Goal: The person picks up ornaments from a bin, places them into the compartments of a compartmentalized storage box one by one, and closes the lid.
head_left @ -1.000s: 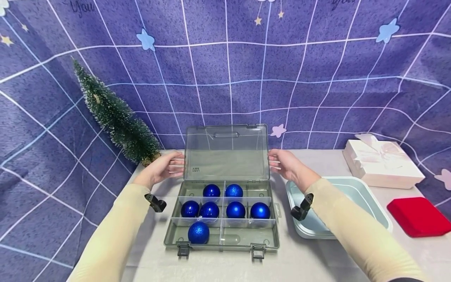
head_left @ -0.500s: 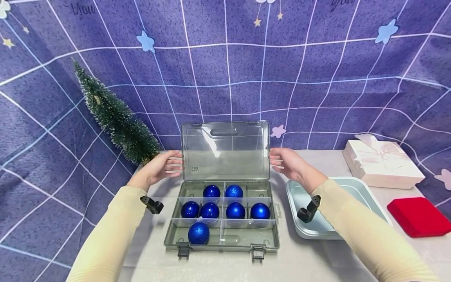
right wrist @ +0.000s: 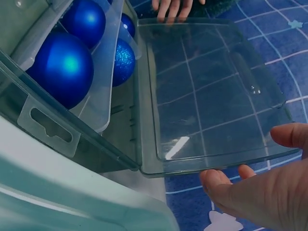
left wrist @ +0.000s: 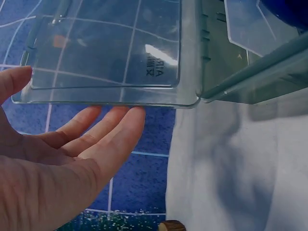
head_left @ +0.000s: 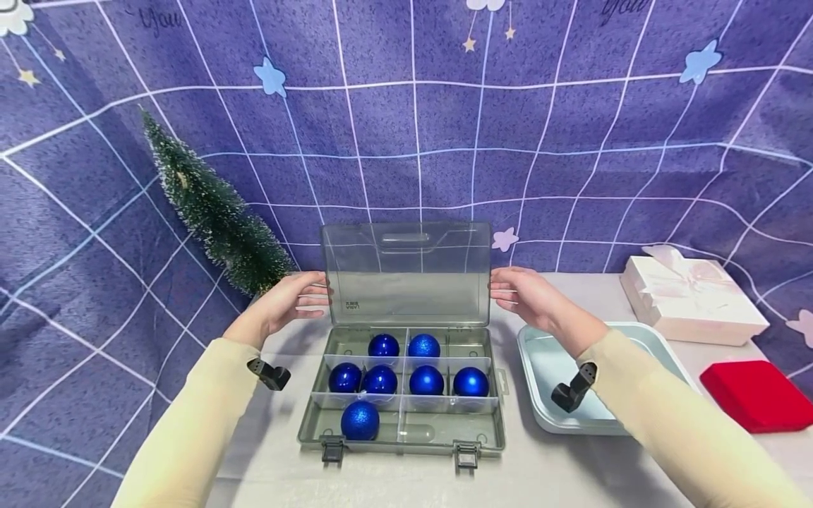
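A grey see-through divider box [head_left: 305,423] stands with its lid [head_left: 406,282] raised at the back. Several blue Christmas balls, shiny, matte and glittery, sit among its compartments; one glittery ball [head_left: 360,420] lies in the front left section. My left hand [head_left: 286,302] is at the lid's left edge, its extended fingertips touching that edge, the thumb near the top corner in the left wrist view. At the opposite edge, my right hand [head_left: 530,300] touches the lid with its fingertips, the thumb [right wrist: 288,134] over the lid's face near the corner.
A small frosted Christmas tree [head_left: 216,212] leans at the left. To the right are a pale blue tray [head_left: 540,416], a white gift box [head_left: 692,300] with a bow, and a red box-like item [head_left: 756,396]. A purple patterned cloth [head_left: 413,141] hangs behind the table.
The lid has tilted forward towards me and looks wider. Both hands have come along with it, spreading slightly apart. The balls stay in their compartments.
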`<state>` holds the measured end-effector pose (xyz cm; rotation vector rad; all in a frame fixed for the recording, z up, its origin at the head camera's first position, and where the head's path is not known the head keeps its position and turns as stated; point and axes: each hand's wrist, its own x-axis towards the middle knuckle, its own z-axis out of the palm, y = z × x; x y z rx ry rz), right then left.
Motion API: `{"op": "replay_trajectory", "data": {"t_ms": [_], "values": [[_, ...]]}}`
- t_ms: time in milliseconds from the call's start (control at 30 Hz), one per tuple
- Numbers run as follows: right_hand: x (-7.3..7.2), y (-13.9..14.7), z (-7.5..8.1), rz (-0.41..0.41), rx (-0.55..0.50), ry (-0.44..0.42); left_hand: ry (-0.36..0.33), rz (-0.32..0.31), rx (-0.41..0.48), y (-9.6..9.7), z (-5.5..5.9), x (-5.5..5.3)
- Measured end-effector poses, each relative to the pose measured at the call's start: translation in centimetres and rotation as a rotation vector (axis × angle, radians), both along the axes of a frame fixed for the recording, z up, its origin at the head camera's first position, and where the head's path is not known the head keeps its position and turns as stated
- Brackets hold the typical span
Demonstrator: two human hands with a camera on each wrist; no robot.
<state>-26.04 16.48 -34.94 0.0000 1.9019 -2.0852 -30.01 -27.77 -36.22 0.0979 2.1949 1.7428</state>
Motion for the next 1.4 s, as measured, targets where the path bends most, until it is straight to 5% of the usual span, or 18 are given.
{"op": "replay_trajectory", "data": {"t_ms": [467, 867, 1400], "values": [[2.1, 0.3, 1.2, 0.053, 0.021, 0.077, 0.067, -0.011, 0.014, -0.3, 1.5, 2.0], [3.4, 0.7, 2.9, 0.068, 0.058, 0.028, 0.040, -0.010, -0.031, -0.1, 3.9, 4.1], [5.3, 0.9, 3.8, 0.132, 0.153, 0.020, -0.008, -0.011, -0.103, -0.1, 5.2, 6.8]]}}
